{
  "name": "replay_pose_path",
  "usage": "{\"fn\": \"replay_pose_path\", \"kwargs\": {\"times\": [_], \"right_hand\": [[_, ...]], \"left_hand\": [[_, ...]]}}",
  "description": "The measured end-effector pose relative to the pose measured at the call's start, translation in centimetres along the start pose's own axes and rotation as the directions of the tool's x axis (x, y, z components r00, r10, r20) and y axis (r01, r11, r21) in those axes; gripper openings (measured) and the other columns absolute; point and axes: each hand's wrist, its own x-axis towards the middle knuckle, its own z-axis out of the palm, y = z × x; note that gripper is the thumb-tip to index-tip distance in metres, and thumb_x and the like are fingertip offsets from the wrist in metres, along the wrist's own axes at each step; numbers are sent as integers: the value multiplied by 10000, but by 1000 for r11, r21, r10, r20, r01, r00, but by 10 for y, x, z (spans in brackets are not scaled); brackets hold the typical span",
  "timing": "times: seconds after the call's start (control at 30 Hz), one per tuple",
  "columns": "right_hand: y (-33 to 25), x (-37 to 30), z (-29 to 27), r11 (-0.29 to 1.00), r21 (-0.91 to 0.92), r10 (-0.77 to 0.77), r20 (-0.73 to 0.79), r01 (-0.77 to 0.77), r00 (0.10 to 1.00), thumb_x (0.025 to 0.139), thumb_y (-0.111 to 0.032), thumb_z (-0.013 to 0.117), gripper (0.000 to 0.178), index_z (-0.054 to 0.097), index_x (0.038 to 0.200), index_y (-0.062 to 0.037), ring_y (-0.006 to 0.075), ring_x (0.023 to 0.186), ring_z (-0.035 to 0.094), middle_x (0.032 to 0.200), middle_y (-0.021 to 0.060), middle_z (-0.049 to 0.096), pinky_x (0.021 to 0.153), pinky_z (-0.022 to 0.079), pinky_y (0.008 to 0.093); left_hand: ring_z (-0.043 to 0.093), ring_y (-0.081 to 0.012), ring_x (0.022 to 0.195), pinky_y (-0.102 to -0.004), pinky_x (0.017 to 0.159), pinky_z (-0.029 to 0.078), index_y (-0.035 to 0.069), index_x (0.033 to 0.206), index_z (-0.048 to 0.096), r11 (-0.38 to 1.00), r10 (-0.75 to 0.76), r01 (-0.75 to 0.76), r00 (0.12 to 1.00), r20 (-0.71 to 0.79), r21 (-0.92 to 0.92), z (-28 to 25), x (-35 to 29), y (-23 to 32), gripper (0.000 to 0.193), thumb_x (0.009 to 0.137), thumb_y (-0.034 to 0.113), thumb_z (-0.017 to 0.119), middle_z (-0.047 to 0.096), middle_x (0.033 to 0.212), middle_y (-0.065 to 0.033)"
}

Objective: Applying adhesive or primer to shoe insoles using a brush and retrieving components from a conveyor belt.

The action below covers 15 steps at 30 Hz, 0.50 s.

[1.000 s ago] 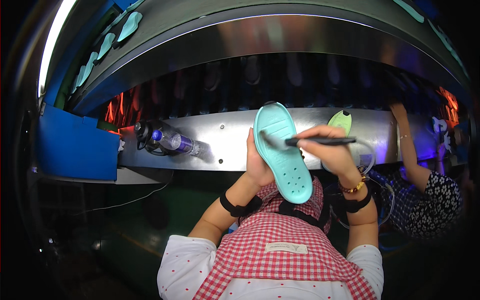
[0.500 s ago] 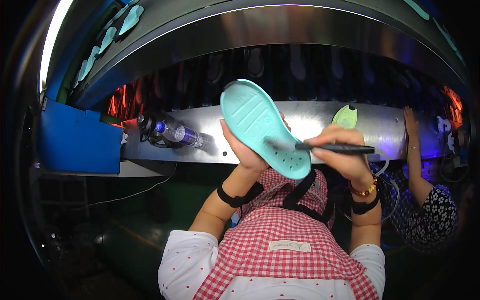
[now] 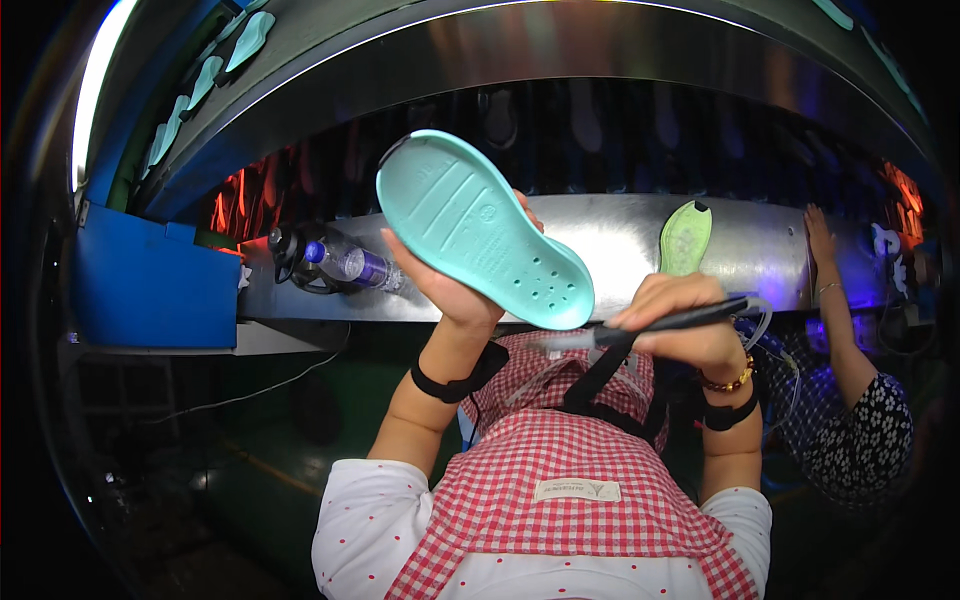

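Observation:
A turquoise shoe sole (image 3: pixel 480 225), with grooves at one end and small holes at the other, is tilted up in front of me. My left hand (image 3: pixel 455 290) holds it from beneath, fingers showing at both edges. In my right hand (image 3: pixel 685 315) is a brush (image 3: pixel 640 332) with a dark handle and a pale tip, blurred by motion. The brush tip is just below the holed end of the sole; I cannot tell if they touch. Beyond my right hand a light green sole (image 3: pixel 686 238) with a black end lies on the metal ledge (image 3: pixel 600 250).
A clear bottle with a blue cap (image 3: pixel 350 265) and a dark bottle (image 3: pixel 290 258) are on the ledge at left. Another person's hand (image 3: pixel 820 235) rests on it at right. A blue box (image 3: pixel 155 275) stands far left. Turquoise soles (image 3: pixel 250 40) sit on the upper belt.
The turquoise sole and my left hand have moved left and farther away. The brush has come off the sole's surface and dropped lower, toward me.

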Motion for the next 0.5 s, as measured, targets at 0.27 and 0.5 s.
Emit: {"fn": "replay_pose_path", "kwargs": {"times": [0.27,0.5], "right_hand": [[11,-2,2,996,94,6,-45,-1,999,678,40,621,201,630,877,18,175,817,583,901,140,613,744,461,273],[21,-2,28,706,708,249,-280,24,927,748,27,569,174,553,919,55,204,857,596,935,198,593,771,481,282]], "left_hand": [[566,-295,780,-394,674,473,28,1162,422,998,-10,11,1000,-16,60,10,1,7,871,740,728,122,541,958,-203],[325,-333,1201,-516,989,253,73,1349,159,960,-263,259,965,-21,-109,22,-28,-14,740,833,601,205,279,1328,-187]]}}
